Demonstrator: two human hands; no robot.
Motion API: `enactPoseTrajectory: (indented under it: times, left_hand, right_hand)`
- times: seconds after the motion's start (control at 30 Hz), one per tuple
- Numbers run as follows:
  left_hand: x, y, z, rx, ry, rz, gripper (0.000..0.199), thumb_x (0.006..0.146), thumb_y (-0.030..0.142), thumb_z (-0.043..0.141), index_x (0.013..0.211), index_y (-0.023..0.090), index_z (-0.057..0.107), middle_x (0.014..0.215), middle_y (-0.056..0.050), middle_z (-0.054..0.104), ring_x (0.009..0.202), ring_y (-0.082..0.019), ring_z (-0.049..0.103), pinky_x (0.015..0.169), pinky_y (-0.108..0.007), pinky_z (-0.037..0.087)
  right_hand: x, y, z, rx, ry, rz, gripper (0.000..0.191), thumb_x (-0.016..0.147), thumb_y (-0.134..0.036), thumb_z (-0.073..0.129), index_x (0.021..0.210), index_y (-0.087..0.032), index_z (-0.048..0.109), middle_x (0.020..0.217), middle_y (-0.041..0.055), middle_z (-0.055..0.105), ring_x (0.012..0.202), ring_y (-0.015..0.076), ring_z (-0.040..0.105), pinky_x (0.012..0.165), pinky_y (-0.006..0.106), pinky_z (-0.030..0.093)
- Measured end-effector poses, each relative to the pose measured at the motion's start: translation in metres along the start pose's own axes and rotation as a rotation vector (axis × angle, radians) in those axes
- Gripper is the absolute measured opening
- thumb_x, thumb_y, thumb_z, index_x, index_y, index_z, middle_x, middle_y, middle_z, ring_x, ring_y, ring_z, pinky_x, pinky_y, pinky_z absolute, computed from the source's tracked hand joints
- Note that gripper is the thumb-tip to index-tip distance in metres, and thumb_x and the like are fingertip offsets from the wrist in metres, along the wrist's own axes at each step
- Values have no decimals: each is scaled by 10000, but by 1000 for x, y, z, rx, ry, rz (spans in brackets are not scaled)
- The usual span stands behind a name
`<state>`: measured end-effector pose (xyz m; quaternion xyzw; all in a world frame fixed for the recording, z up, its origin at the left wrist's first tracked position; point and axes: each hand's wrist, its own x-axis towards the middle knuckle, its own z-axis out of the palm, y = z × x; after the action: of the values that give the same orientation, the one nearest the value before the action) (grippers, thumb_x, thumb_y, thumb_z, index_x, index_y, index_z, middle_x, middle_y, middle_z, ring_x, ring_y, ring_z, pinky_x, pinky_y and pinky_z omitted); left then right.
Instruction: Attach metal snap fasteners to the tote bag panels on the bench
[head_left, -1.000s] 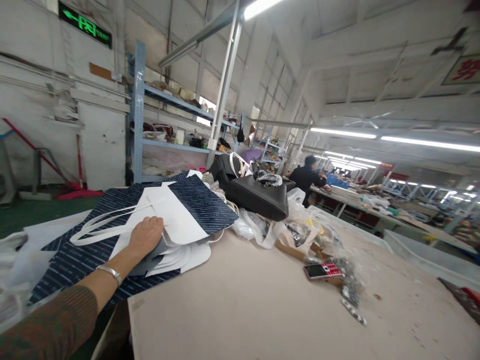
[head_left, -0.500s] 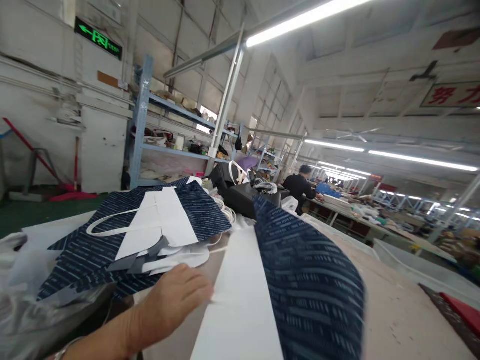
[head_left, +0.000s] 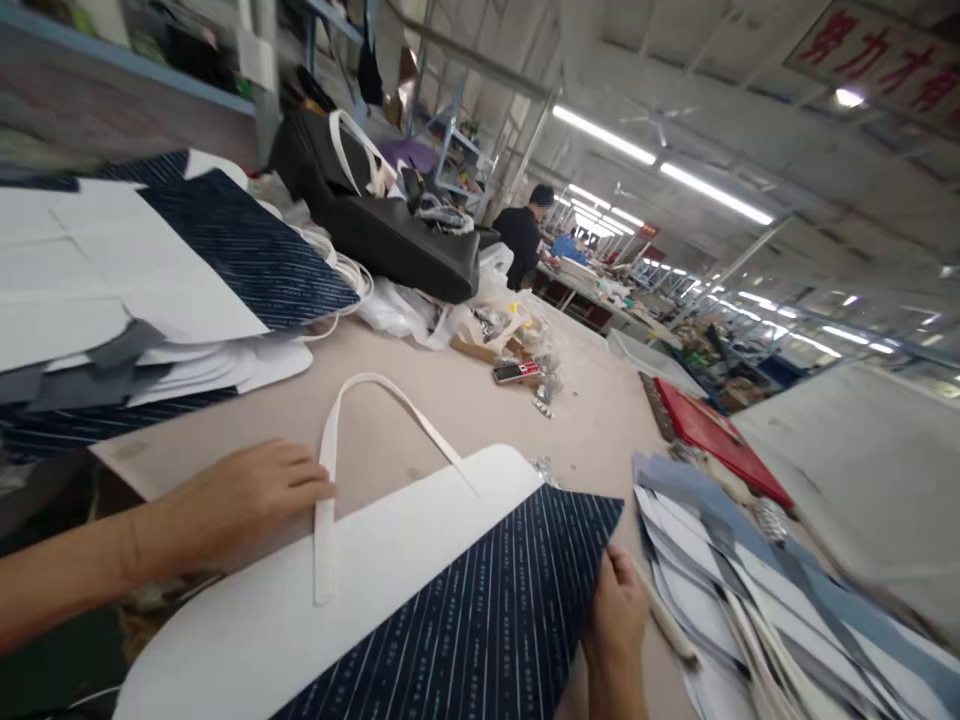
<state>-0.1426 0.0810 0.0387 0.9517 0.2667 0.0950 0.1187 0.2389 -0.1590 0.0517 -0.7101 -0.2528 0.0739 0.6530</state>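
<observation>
A bag panel lies at an angle on the table before me, part plain white (head_left: 420, 545) and part navy fabric with pale printed stripes (head_left: 480, 600). From its white part a white strap handle (head_left: 328, 540) loops up and over the tabletop. My left hand (head_left: 262, 495) is at the near side of this strap, fingers together and tips on it; the thumb is hidden. At the panel's right corner, my right hand (head_left: 619, 605) grips the navy edge between thumb and fingers.
Stacked navy-and-white panels (head_left: 247, 250) lie at left. Behind are a black bag (head_left: 390, 235), clear plastic and a small red-and-black phone-like item (head_left: 517, 372). At right lie layered grey and white pieces (head_left: 720, 570) and a red flat item (head_left: 712, 435). A person (head_left: 517, 235) stands farther back.
The view has swung right and down. The panel has turned and now lies lower, its strap loop visible. My right hand has come into view on its navy edge.
</observation>
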Motion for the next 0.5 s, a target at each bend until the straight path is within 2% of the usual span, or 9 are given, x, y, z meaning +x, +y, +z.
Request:
enactPoseTrajectory:
  times: [0.1,0.13,0.17,0.2,0.27,0.33,0.37,0.43,0.5]
  left_hand:
    - [25,25,-5,-123,-86,-185,333,958,388,598,1234,288,756,1218,-55,791,1120,-321,708,1014,-444,499]
    - [33,37,-6,-153,-141,-223,397,920,448,650,1265,270,734,1251,-70,774,1143,-331,700,1009,-450,504]
    - [40,49,-7,-180,-207,-261,470,872,472,700,1288,255,714,1277,-85,756,1169,-338,687,1015,-455,505]
    - [47,61,-6,-194,-264,-292,524,831,458,735,1305,237,696,1300,-100,735,1199,-338,671,1035,-458,498]
    - [58,78,-4,-191,-323,-323,581,775,381,771,1319,204,669,1320,-127,699,1245,-334,638,1071,-458,478]
    - [66,86,-2,-178,-339,-347,602,717,312,796,1291,185,664,1275,-136,694,1235,-342,632,1054,-457,480]
    - [69,87,0,-177,-341,-361,598,693,294,804,1264,183,665,1254,-137,695,1228,-350,631,1041,-459,482]
    - [74,86,2,-177,-350,-391,578,645,291,822,1191,186,665,1224,-138,697,1204,-368,636,1006,-466,490]
    - [78,83,3,-188,-355,-415,542,602,306,837,1100,195,654,1203,-134,700,1170,-374,647,965,-461,499]
  right_hand:
    - [20,5,7,58,178,-36,411,832,-493,874,996,-153,713,755,-24,722,674,146,687,724,305,614]
    - [21,1,9,75,202,-73,397,817,-464,891,1003,-158,721,752,-22,732,681,141,693,742,298,607]
    - [19,-5,11,76,168,-100,365,823,-434,892,1011,-165,732,764,-14,749,699,140,705,758,293,601]
    - [14,-12,15,61,74,-106,319,841,-414,877,1003,-173,745,772,-3,762,711,142,712,760,289,596]
    - [-2,-23,26,16,-242,-52,227,873,-384,834,961,-184,773,782,17,773,714,155,716,731,285,590]
    - [-21,-26,41,-44,-548,25,160,892,-351,780,920,-194,799,789,23,769,693,160,698,679,279,572]
    - [-29,-24,49,-76,-652,51,142,893,-332,755,906,-201,807,780,19,761,671,156,680,649,274,553]
    - [-42,-16,63,-156,-778,73,131,884,-301,726,883,-211,820,750,10,746,646,152,646,621,269,517]
    - [-49,-7,72,-221,-830,68,137,882,-290,713,878,-213,827,743,10,752,660,157,640,651,279,511]
